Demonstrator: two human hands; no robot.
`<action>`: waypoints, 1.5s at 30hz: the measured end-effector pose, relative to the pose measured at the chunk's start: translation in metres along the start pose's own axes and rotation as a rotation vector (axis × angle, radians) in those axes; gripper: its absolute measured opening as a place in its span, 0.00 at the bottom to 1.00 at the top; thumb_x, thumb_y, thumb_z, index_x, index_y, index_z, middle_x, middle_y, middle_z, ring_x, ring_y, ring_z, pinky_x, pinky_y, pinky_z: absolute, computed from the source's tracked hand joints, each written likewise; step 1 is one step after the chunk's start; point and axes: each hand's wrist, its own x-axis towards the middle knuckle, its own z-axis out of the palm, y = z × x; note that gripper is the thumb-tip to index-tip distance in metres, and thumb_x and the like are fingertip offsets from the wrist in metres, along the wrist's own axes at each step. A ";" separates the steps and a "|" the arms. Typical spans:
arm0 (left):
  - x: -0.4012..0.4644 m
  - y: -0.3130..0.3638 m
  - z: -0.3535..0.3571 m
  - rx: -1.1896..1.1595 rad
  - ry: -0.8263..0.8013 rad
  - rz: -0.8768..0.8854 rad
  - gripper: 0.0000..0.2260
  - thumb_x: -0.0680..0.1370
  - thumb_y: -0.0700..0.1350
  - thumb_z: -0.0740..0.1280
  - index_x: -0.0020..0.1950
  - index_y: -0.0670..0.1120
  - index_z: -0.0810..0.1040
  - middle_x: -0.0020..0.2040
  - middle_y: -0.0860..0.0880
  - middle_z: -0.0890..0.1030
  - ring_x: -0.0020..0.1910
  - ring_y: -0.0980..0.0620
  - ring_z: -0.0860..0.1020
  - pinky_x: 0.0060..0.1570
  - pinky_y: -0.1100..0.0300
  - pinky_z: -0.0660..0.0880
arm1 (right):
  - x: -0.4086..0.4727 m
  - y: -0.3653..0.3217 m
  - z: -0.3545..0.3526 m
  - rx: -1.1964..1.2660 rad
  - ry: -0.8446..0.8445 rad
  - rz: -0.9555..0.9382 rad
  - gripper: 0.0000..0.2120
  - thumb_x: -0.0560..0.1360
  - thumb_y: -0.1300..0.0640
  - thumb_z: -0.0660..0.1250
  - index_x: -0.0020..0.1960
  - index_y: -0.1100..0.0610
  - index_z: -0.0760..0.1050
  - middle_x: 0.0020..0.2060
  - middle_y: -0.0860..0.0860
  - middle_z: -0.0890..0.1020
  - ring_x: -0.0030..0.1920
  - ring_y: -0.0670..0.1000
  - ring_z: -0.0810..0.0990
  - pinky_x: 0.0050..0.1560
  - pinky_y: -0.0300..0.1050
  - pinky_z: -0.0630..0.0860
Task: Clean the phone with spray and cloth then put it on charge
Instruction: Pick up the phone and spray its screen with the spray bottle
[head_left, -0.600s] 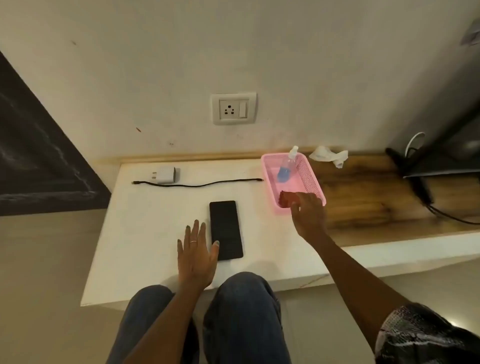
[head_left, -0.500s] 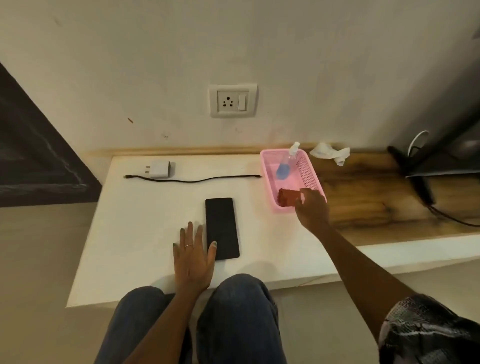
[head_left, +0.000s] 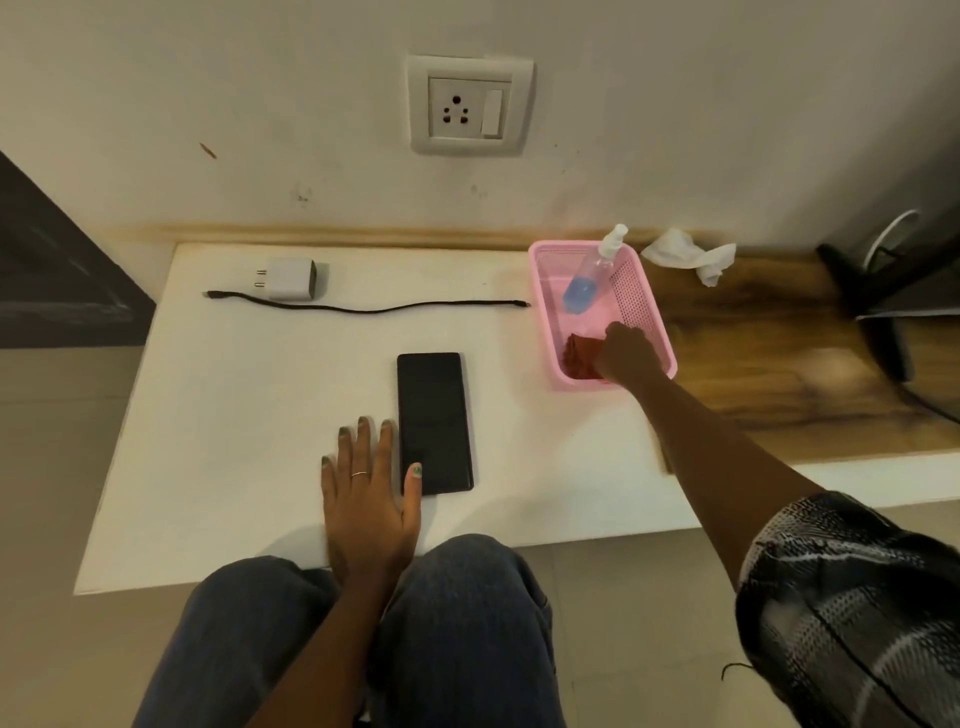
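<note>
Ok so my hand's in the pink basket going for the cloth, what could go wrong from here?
1. The spray bottle leans against the pink basket's far rim, just beyond your right hand; lifting the red cloth carelessly might knock it over.
2. The basket looks light, so pulling the cloth could drag it across the table.
3. Your left hand touches the phone with only the thumb, so the phone may slide once wiping starts.

Phone (head_left: 435, 422) on tabletop (head_left: 234, 415) in front of you; charger (head_left: 291, 279) & cable (head_left: 363, 308) behind it, basket (head_left: 543, 312) to its right w/ spray bottle (head_left: 592, 278) behind cloth (head_left: 581, 356).
</note>
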 end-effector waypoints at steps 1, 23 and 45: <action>0.000 0.000 0.000 -0.007 0.000 -0.004 0.30 0.78 0.60 0.45 0.77 0.48 0.56 0.78 0.45 0.57 0.77 0.45 0.52 0.74 0.44 0.51 | 0.003 0.001 0.003 -0.023 0.017 0.004 0.22 0.78 0.50 0.60 0.66 0.62 0.64 0.63 0.61 0.71 0.63 0.61 0.70 0.66 0.58 0.67; 0.001 0.001 -0.002 0.014 -0.021 -0.022 0.32 0.76 0.63 0.44 0.77 0.50 0.54 0.78 0.47 0.53 0.77 0.46 0.49 0.75 0.47 0.48 | -0.121 -0.018 0.020 0.612 -0.231 -0.393 0.08 0.74 0.64 0.68 0.53 0.61 0.74 0.47 0.56 0.81 0.45 0.54 0.82 0.39 0.41 0.80; 0.002 -0.001 0.003 -0.027 0.018 -0.019 0.32 0.76 0.63 0.48 0.76 0.49 0.60 0.77 0.45 0.59 0.76 0.44 0.55 0.73 0.44 0.53 | -0.116 0.001 0.057 -0.061 0.017 -0.358 0.17 0.77 0.57 0.64 0.65 0.55 0.72 0.64 0.54 0.75 0.61 0.54 0.75 0.62 0.48 0.71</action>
